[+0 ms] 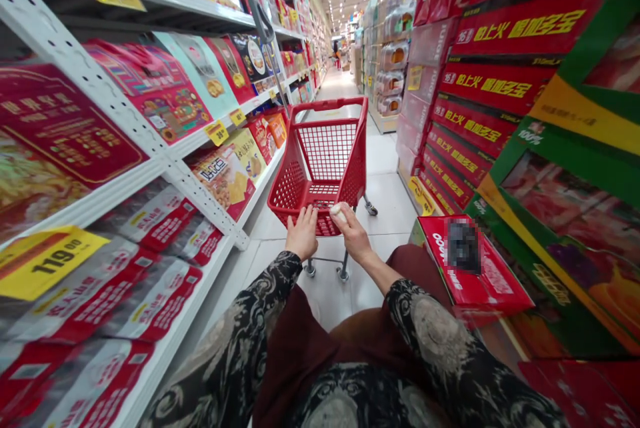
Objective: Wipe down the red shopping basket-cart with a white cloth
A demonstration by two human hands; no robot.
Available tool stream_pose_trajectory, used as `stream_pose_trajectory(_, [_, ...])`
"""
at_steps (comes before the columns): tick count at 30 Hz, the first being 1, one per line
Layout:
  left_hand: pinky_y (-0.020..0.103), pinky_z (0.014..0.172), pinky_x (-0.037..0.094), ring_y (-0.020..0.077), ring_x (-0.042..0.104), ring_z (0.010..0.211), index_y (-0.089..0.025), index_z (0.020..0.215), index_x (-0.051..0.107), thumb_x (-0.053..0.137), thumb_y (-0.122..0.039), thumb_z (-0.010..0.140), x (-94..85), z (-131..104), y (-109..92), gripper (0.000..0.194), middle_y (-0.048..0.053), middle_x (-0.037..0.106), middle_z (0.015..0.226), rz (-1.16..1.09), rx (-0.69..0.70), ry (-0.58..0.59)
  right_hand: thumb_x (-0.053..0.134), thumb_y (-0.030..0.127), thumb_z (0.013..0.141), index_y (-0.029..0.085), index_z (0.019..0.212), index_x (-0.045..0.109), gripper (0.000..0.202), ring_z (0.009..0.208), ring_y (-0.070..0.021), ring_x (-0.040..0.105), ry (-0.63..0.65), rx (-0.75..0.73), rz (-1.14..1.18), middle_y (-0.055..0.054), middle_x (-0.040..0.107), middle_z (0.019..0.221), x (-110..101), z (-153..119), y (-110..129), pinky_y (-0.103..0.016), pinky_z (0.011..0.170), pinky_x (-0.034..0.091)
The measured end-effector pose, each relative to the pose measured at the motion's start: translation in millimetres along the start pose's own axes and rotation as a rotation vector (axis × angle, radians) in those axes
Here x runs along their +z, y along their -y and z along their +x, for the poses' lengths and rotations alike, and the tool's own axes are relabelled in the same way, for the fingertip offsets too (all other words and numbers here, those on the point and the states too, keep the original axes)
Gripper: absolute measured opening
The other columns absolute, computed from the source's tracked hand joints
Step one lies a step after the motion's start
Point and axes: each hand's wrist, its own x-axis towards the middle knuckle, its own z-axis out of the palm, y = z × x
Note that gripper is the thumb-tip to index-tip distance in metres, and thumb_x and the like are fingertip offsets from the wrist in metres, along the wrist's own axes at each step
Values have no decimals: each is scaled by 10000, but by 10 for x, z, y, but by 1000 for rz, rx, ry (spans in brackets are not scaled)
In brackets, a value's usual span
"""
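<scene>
We rest our left hand [303, 233] curled over the near rim of the red cart [323, 161], steering it. Our right hand [353, 231], beside it, pinches a small pale object [337, 210] against that rim.

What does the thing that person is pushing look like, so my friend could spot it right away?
Look down the shop aisle between the shelves and stacked boxes. In the middle stands a small red plastic cart on little wheels. Unlike everything else, both hands, left and right, rest on it.
</scene>
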Motion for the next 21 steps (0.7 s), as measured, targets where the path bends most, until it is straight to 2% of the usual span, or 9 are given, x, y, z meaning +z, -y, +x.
stream_pose_trajectory(4, [573,1107,182,269,186,1409,-133,1436,214,476,-118,691,-16,-13,6,790,129,195,1533,8,2,8,421,-60,770,226,1138,645,517,1326,-170,383,112,0,-35,-64,499,1371,53,-353,-160,-356,1070,403])
stream_pose_trajectory(6, [572,1116,147,264,178,1411,-139,1438,216,464,-121,701,-6,-10,-9,777,126,203,1532,20,25,-16,411,-66,754,227,1132,646,533,1303,-174,418,106,14,-44,-61,531,1340,40,-421,-187,-363,1047,432])
stream_pose_trajectory(8, [565,1125,113,251,156,1418,-131,1442,207,433,-114,718,10,3,-48,758,125,195,1534,26,51,-59,398,-42,783,228,1167,622,520,1321,-178,391,36,26,-31,-60,510,1360,-3,-343,-149,-391,1056,424])
stream_pose_trajectory(11, [551,1132,96,231,126,1425,-113,1448,183,394,-98,732,39,28,-133,747,123,161,1541,10,60,-111,378,16,854,225,1218,587,469,1364,-187,311,-72,6,0,-68,443,1414,-73,-49,-14,-441,1099,362])
stream_pose_trajectory(13, [548,1132,105,230,132,1424,-101,1447,182,396,-96,726,65,31,-181,752,126,155,1541,-6,50,-106,381,45,879,232,1215,590,437,1371,-184,293,-90,-18,-1,-66,436,1419,-79,113,65,-445,1110,343])
stream_pose_trajectory(15, [540,1131,125,239,135,1423,-82,1442,188,410,-100,715,97,18,-204,761,134,146,1541,-16,33,-85,382,51,883,234,1208,594,429,1374,-177,287,-71,-48,-8,-65,441,1416,-40,148,100,-432,1113,341])
stream_pose_trajectory(21, [503,1136,155,238,89,1430,-43,1440,149,439,-116,700,156,-38,-157,797,142,98,1549,-13,47,-55,401,-34,799,249,1205,597,532,1350,-169,337,62,-14,-26,-55,482,1385,149,-280,17,-389,1087,385])
